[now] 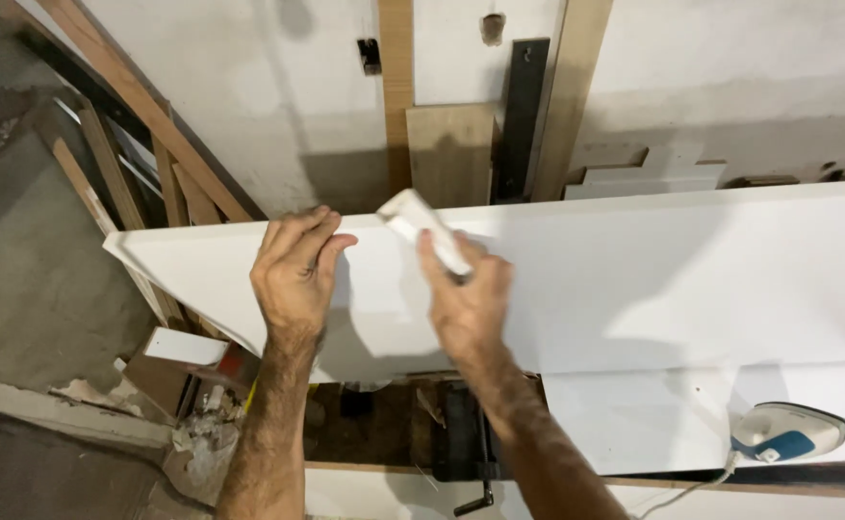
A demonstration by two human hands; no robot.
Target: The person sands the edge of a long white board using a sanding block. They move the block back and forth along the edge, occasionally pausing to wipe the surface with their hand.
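While a white and blue clothes iron rests low at the right on a white sheet, we see our left hand lying loosely curled, holding nothing, on the long white laminated board. Our right hand pinches a small white folded block against the board's far edge. Beyond, brown wooden planks lean on the pale wall.

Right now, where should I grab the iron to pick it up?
Take the clothes iron by its white top, coming down from above. It rests flat on the lower white panel, top facing up; its cord trails off the near left end.
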